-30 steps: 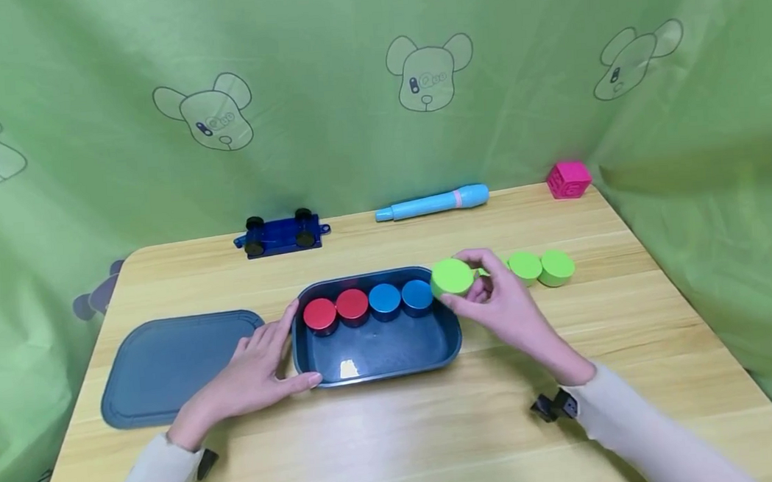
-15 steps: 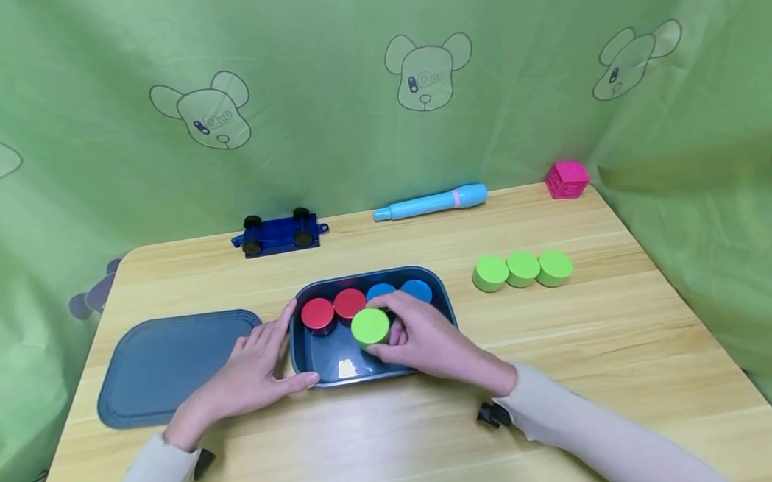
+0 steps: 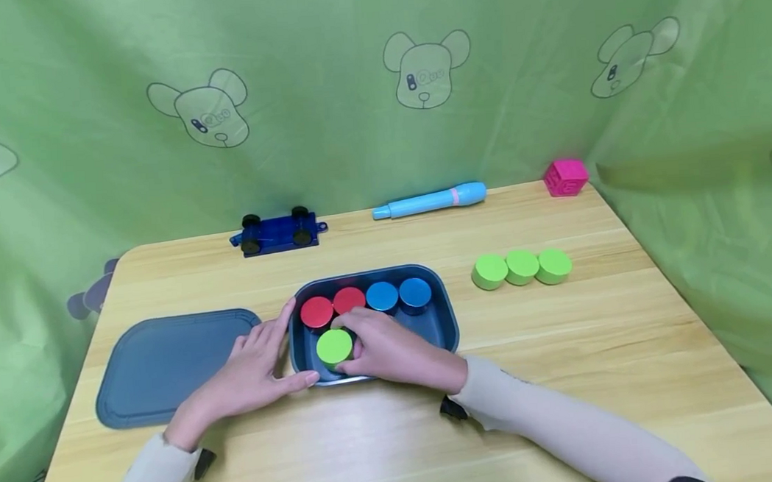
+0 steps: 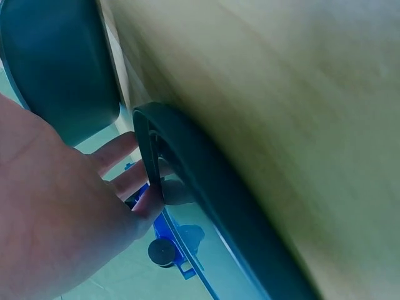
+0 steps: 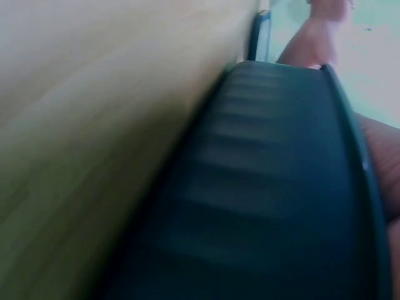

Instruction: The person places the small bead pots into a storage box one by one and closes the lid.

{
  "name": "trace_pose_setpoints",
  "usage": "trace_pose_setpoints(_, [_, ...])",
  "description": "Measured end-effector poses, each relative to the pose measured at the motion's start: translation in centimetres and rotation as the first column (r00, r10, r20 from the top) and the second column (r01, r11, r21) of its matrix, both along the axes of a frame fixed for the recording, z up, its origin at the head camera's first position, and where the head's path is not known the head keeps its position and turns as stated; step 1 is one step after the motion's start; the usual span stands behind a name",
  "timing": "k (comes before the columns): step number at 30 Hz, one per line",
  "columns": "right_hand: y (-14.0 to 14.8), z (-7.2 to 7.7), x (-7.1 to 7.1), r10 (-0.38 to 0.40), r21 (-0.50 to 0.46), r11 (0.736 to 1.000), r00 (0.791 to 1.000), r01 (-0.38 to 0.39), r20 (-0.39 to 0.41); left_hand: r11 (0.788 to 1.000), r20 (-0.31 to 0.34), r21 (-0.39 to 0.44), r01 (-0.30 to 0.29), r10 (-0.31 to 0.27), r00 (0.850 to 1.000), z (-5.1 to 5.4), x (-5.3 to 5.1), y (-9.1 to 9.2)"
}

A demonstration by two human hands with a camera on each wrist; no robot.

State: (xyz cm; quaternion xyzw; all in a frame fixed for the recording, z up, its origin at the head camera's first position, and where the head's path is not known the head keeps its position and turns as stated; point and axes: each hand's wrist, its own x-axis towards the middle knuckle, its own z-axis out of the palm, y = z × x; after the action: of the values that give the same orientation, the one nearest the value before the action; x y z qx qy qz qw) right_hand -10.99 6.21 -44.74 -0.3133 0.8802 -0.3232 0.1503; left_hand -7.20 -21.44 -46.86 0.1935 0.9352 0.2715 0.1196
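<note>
In the head view my right hand [image 3: 395,346] holds a green disc [image 3: 334,346] between thumb and fingers, inside the left front part of the dark blue box [image 3: 447,326]. Behind it in the box stand two red discs [image 3: 317,312] and two blue discs [image 3: 415,293] in a row. My left hand [image 3: 251,374] rests with spread fingers and thumb against the box's left end. The left wrist view shows the left hand [image 4: 69,212] with its fingertips at the box rim [image 4: 206,175]. In the right wrist view the box's side wall [image 5: 250,162] covers most of the hand.
Three green discs [image 3: 522,266] line up right of the box. A dark blue lid [image 3: 174,364] lies at the left. Along the back edge are a blue wheeled toy base [image 3: 279,233], a light blue stick-like toy [image 3: 430,201] and a pink cube [image 3: 566,178].
My right hand has carried the green disc leftward from the box's right end, over the box and down into its left front part. My left hand has stayed at the box's left end.
</note>
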Motion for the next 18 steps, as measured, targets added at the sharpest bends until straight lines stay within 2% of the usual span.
trace_pose_setpoints(3, [-0.6, 0.0, 0.0, 0.002, 0.061, 0.998, 0.999, 0.001, -0.046, 1.0, -0.001, 0.003, -0.002, 0.002, 1.0, 0.0, 0.1, -0.1])
trace_pose_setpoints(5, [-0.9, 0.0, 0.0, 0.0, 0.089, 0.996, 0.999, 0.004, -0.046, 1.0, -0.003, 0.002, -0.001, 0.001, 1.0, -0.1, 0.1, -0.1])
trace_pose_setpoints(13, [-1.3, 0.0, -0.3, -0.01, 0.049, 0.999, 0.994, 0.004, 0.113, 1.0, -0.014, 0.009, 0.0, 0.0, 1.0, -0.2, 0.1, 0.0])
trace_pose_setpoints(18, [-1.2, -0.3, -0.5, -0.029, -0.019, 0.999, 0.973, 0.035, 0.23, 1.0, -0.016, 0.003, 0.004, -0.004, 1.0, -0.1, 0.0, 0.0])
